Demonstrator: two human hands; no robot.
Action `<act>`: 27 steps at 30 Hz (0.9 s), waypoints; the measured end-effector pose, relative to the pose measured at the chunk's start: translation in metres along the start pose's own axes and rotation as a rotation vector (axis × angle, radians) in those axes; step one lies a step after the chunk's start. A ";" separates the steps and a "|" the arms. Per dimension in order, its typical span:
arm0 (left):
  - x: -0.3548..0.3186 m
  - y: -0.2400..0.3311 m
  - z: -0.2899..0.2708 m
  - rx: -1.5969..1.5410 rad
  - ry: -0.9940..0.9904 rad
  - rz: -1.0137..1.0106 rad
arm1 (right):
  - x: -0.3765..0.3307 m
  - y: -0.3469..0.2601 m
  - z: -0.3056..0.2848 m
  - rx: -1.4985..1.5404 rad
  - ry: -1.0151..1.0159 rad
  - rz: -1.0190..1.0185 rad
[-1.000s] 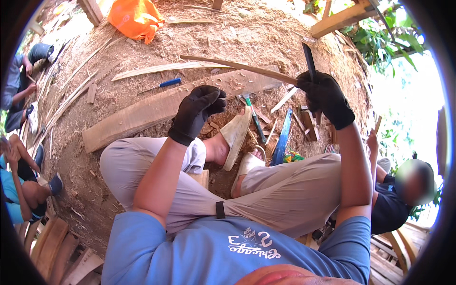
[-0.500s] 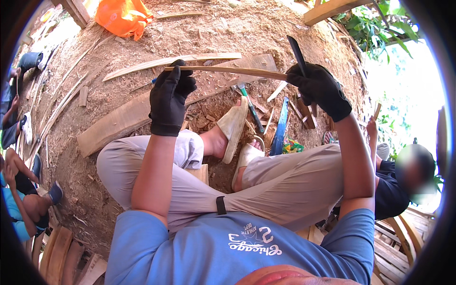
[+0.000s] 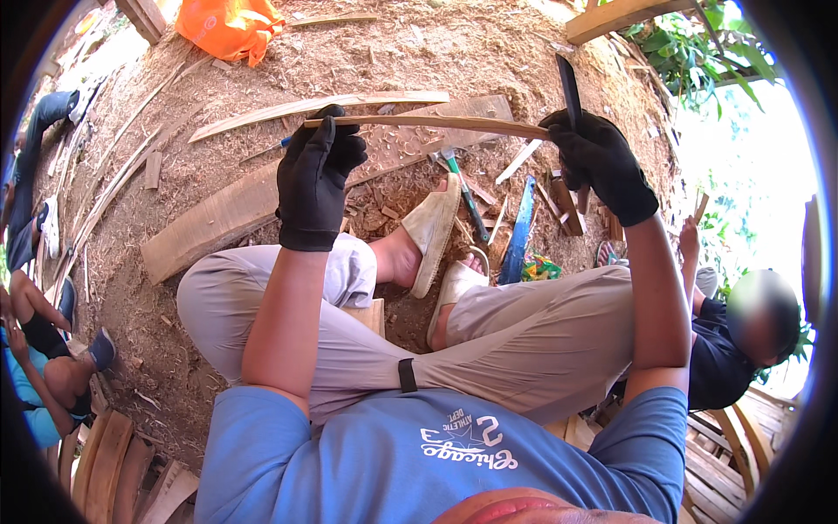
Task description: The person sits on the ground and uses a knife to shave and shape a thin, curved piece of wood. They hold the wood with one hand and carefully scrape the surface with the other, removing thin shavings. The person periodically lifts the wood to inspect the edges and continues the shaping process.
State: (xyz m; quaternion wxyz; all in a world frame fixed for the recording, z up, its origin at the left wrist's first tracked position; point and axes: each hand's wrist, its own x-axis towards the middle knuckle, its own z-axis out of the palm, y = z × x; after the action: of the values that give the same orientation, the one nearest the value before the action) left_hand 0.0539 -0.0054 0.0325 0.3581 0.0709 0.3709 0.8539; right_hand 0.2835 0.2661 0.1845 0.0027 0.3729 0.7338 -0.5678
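black-gloved, pinching the left end of a thin wooden strip [image 3: 436,121] between thumb and fingers of the left hand [image 3: 314,192]. closing the right hand [image 3: 602,166] around a dark blade [image 3: 569,92], with its tip pointing toward the far edge of the ground [image 3: 144,336]. holding the strip nearly level between both hands, up in front of a wide plank [image 3: 218,223], with its right end meeting the right hand's fingers; hard to tell behind the glove whether gripped there too.

sitting with legs crossed in grey trousers [image 3: 541,327], with sandals [image 3: 432,240] near the plank's near edge. along the plank's far edge, a pale strip [image 3: 305,108], and a blue-handled tool [image 3: 285,141] partly hidden by the left hand. by the plank's near edge, a hammer [image 3: 476,218]; to its right, a flat blue tool [image 3: 518,231] and a small wood block [image 3: 569,214]. toward the ground's far left corner, an orange bag [image 3: 227,26]. at its right edge, a person in a dark shirt [image 3: 720,367].
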 end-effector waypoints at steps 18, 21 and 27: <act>0.007 -0.007 -0.015 -0.162 -0.053 -0.064 | 0.014 0.011 -0.001 -0.009 0.034 0.013; 0.009 -0.008 -0.020 -0.164 -0.059 -0.060 | 0.018 0.014 -0.004 0.000 0.009 -0.006; 0.013 -0.005 -0.023 -0.182 -0.087 -0.073 | 0.016 0.009 0.002 -0.025 0.055 0.009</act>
State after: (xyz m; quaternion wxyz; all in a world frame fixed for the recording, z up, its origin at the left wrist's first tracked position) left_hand 0.0382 -0.0084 0.0109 0.4097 0.0617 0.2781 0.8666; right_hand 0.2757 0.2741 0.1697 -0.0101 0.3917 0.7391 -0.5480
